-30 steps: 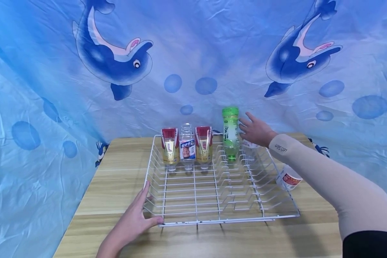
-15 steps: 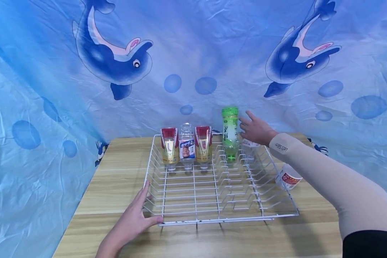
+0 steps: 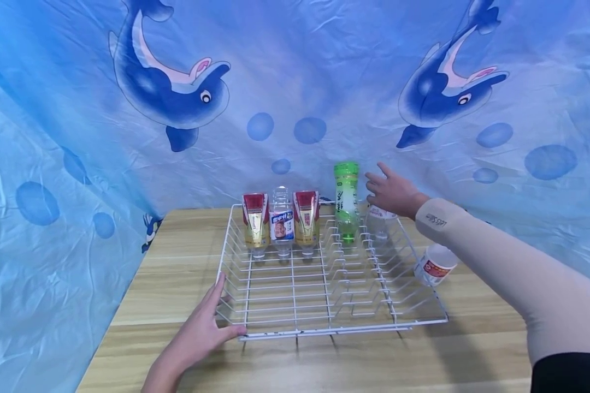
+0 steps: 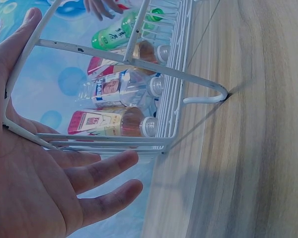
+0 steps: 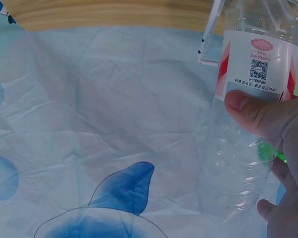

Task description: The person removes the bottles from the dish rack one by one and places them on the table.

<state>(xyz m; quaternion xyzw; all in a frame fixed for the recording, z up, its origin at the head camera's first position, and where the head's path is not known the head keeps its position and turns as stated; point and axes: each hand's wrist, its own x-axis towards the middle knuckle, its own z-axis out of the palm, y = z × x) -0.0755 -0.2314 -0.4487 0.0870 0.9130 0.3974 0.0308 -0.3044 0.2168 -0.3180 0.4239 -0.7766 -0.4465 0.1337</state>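
Observation:
My left hand (image 3: pixel 196 327) braces the near-left corner of a white wire dish rack (image 3: pixel 334 330), its fingers fairly straight along the outside and the thumb at the front rim. At the rack's back right, my right hand (image 3: pixel 393 191) holds a clear plastic bottle (image 5: pixel 260 64), neck down, with the thumb against its label and fingers on the other side. Beside it a green bottle (image 3: pixel 346 199) stands upside down. Farther left, two red-and-gold bottles (image 3: pixel 255 224) flank a clear bottle with a blue label (image 3: pixel 282 225), all cap down between the wires.
A white tub with a red label (image 3: pixel 436 265) sits on the wooden table (image 3: pixel 172 262), just outside the rack's right side and below the right forearm. Behind the table hangs a blue dolphin-print sheet (image 3: pixel 285 82). The rack's feet lift its wires off the tabletop.
The head view has shifted a little, so the rack sits slightly left. The right hand and its bottle have edged right, away from the green bottle. The left hand keeps its place on the rack.

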